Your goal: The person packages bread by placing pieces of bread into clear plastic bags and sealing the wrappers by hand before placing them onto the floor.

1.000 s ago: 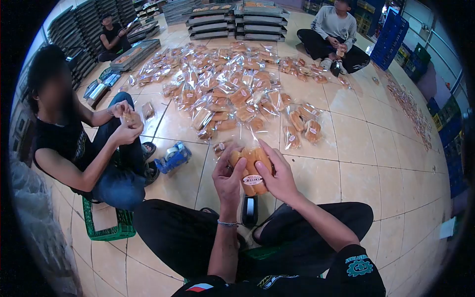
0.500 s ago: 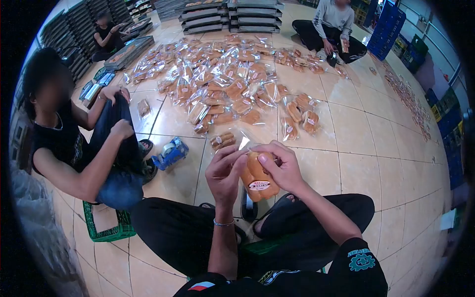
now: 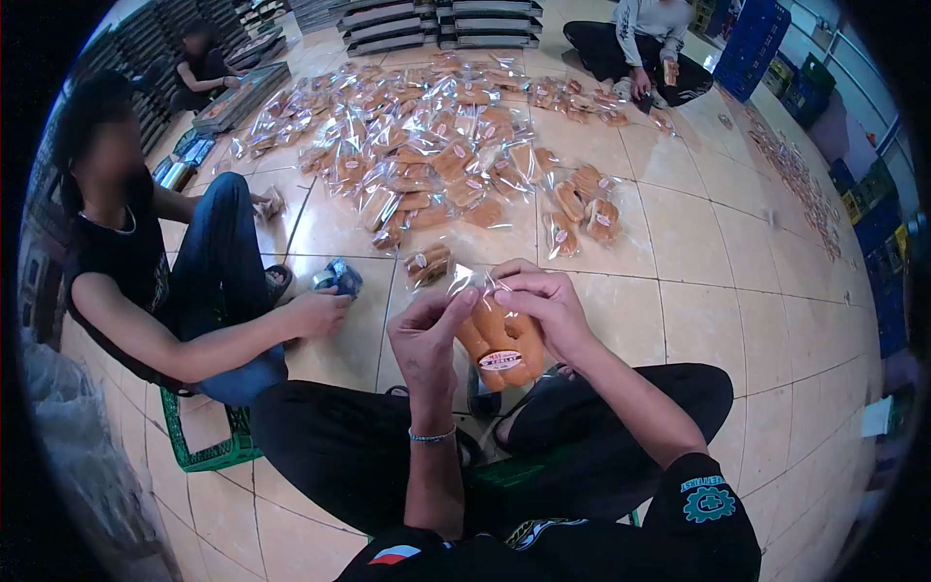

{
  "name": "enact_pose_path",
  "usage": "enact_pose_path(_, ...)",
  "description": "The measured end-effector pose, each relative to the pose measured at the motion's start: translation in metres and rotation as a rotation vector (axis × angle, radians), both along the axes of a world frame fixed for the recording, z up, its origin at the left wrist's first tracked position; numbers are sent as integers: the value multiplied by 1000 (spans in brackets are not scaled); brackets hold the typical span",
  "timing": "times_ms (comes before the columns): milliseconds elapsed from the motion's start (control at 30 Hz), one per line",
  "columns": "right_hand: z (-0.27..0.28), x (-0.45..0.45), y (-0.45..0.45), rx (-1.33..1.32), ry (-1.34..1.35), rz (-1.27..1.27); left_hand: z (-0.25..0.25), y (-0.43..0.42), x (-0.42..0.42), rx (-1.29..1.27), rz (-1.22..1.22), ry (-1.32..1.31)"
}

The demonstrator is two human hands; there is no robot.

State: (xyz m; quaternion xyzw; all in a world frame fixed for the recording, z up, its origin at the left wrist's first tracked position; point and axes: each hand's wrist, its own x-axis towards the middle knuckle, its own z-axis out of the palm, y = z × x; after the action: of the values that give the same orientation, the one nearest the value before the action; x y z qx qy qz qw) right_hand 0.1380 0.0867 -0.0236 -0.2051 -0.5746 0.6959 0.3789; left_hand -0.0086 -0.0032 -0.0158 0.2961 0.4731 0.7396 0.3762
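Observation:
Between my hands hangs a clear plastic bag of bread (image 3: 514, 365), golden brown with a white and red label on its front. The bag's upper edge is pinched in my left hand (image 3: 423, 335), thumb against fingers. My right hand (image 3: 549, 308) is closed on the other top corner, close beside the left. Just beyond my fingers, another bagged bread (image 3: 428, 262) lies on the tiled floor. Below the held bag, a dark object (image 3: 482, 398) stands between my feet, mostly hidden.
A wide pile of bagged bread (image 3: 417, 155) covers the floor ahead. At left, a seated co-worker's hand (image 3: 320, 312) is on a blue tape dispenser (image 3: 337, 278). A green crate (image 3: 184, 448) is under that person. Stacked trays (image 3: 490, 24) and other people sit farther back.
The held bag has turned slightly and my right thumb has moved up off the bread to the bag's top. The co-worker at left has reached down to the tape dispenser.

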Motion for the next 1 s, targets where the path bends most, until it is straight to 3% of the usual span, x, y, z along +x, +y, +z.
enact_pose_path(67, 2, -1, -2, -95, 80, 11, -1, 0, 0, 30, 4, -19)
enact_pose_path(167, 8, -1, 1, 37, 4, -26, -1, 2, 1, 72, -1, -45)
enact_pose_path(267, 20, 1, 4, 92, -43, -36, 1, 3, 2, 99, -21, 137)
enact_pose_path(333, 24, 7, 7, 130, -233, -64, 0, 3, 0, 111, -46, 230)
enact_pose_path(467, 21, 1, 8, 219, -62, -95, -8, 2, 0, 51, 20, 203)
enact_pose_path(567, 28, 3, 3, 233, -46, -179, -10, 4, 3, 195, 87, 162)
enact_pose_path(633, 33, 2, 3, 456, -239, -193, -8, 9, -3, 248, 34, 480)
enact_pose_path(667, 38, 2, 1, 460, -233, -192, -5, 8, -3, 251, 37, 486)
enact_pose_path(767, 47, 1, 0, 416, -308, -146, 4, 2, -5, 15, 26, 610)
enact_pose_path(833, 42, 2, 0, 622, -415, -228, 2, 2, 0, -26, 81, 632)
enact_pose_path(967, 29, 1, 5, 623, -354, -195, 2, 5, 7, -82, 162, 636)
enact_pose_path(1000, 31, 2, 5, 630, -471, -196, -1, 6, 5, -64, 157, 617)
